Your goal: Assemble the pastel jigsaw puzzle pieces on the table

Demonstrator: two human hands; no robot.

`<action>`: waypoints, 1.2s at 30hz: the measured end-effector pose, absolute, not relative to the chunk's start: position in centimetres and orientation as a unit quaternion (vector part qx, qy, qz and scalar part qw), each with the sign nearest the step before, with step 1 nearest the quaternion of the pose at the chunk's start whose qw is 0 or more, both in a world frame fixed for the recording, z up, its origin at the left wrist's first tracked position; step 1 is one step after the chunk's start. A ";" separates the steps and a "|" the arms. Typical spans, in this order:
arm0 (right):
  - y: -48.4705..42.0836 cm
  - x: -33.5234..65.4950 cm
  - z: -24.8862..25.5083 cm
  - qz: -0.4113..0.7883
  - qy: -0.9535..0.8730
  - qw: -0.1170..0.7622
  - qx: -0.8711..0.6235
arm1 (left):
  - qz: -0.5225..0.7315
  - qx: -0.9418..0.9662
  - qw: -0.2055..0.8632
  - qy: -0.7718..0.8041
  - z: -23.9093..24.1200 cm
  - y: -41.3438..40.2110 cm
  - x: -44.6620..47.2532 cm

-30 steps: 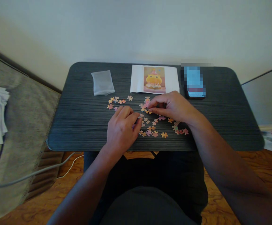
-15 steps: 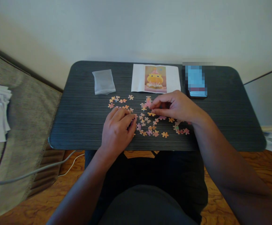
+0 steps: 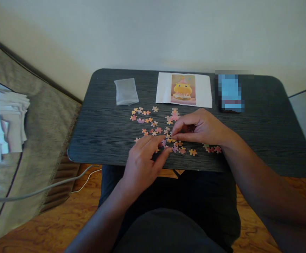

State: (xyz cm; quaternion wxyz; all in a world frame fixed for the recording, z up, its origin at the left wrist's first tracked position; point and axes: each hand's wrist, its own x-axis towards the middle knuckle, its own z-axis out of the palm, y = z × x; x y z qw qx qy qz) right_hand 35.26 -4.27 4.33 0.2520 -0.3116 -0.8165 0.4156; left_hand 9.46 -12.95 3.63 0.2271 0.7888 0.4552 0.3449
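Observation:
Loose jigsaw puzzle pieces in yellow, pink and purple lie scattered over the dark table. My right hand point(image 3: 199, 128) pinches a yellow puzzle piece point(image 3: 171, 139) between thumb and forefinger, low over the middle of the scatter. Close by on the left, my left hand point(image 3: 146, 154) has thumb and forefinger spread apart, with a purple puzzle piece point(image 3: 164, 143) between their tips; I see no grip on it. A few pink pieces form a joined cluster point(image 3: 174, 116) just beyond my right hand. Some pieces are hidden under both hands.
At the back of the table point(image 3: 89, 140) lie a clear plastic bag point(image 3: 126, 92), a white sheet with a yellow cartoon picture point(image 3: 183, 89) and a phone with a blurred screen point(image 3: 230, 92). Papers point(image 3: 7, 123) are stacked on a fabric surface at left, with a cable point(image 3: 50, 189) below.
My right hand has brought the yellow piece nearer to me, away from the pink cluster. My left hand has shifted right and its thumb and forefinger have parted. The view has swung slightly left.

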 end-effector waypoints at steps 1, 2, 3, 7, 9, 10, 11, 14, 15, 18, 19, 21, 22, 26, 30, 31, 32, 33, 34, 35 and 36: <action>-4.3 35.1 4.3 0.415 -0.819 0.257 -0.303 | 0.348 0.788 0.239 0.449 3.6 -12.9 10.1; -4.3 34.9 4.2 0.413 -0.821 0.261 -0.295 | 0.354 0.782 0.245 0.450 3.5 -12.8 10.6; -4.3 34.8 4.1 0.411 -0.824 0.265 -0.287 | 0.362 0.778 0.245 0.452 3.4 -12.5 11.0; -4.3 34.9 3.8 0.396 -0.827 0.273 -0.291 | 0.363 0.754 0.271 0.475 3.5 -11.2 10.6; -4.3 35.3 4.0 0.382 -0.816 0.280 -0.329 | 0.357 0.733 0.280 0.507 3.7 -10.4 9.2; -4.3 35.6 4.2 0.373 -0.806 0.286 -0.359 | 0.352 0.722 0.279 0.527 3.8 -9.9 8.3; -4.3 36.0 4.4 0.360 -0.793 0.296 -0.392 | 0.346 0.710 0.273 0.549 3.9 -9.3 7.3; -4.1 37.6 5.0 0.299 -0.752 0.325 -0.490 | 0.321 0.701 0.254 0.584 4.0 -7.5 4.4; -4.0 38.2 5.2 0.274 -0.744 0.331 -0.511 | 0.314 0.705 0.246 0.586 3.9 -6.9 3.8; -3.6 39.8 5.4 0.236 -0.734 0.333 -0.543 | 0.297 0.729 0.232 0.572 3.4 -5.4 2.7; -3.5 40.2 5.4 0.236 -0.733 0.330 -0.546 | 0.291 0.735 0.237 0.565 3.2 -5.0 2.7; -3.3 40.8 5.3 0.244 -0.735 0.323 -0.544 | 0.283 0.740 0.240 0.561 3.0 -4.4 2.6; -3.3 41.0 5.3 0.248 -0.736 0.318 -0.543 | 0.280 0.740 0.238 0.563 2.9 -4.2 2.7; -3.0 41.5 4.9 0.265 -0.739 0.299 -0.543 | 0.280 0.735 0.226 0.575 2.6 -3.8 2.5; -2.7 42.7 5.1 0.299 -0.729 0.288 -0.544 | 0.316 0.723 0.210 0.577 3.2 -2.9 2.9; -2.6 43.2 5.3 0.301 -0.729 0.276 -0.549 | 0.320 0.730 0.200 0.571 3.6 -2.4 3.2; -2.6 43.8 5.4 0.298 -0.731 0.262 -0.555 | 0.316 0.745 0.190 0.557 4.1 -1.9 3.5; -2.6 44.5 5.6 0.292 -0.734 0.247 -0.561 | 0.313 0.762 0.180 0.537 4.5 -1.3 3.9; -2.6 45.1 5.7 0.285 -0.736 0.234 -0.567 | 0.297 0.785 0.174 0.515 5.0 -0.6 4.2; -2.7 45.8 5.7 0.281 -0.737 0.225 -0.572 | 0.283 0.804 0.169 0.495 5.3 0.2 4.6; -2.8 46.4 5.6 0.281 -0.737 0.221 -0.573 | 0.268 0.821 0.167 0.476 5.6 1.0 5.0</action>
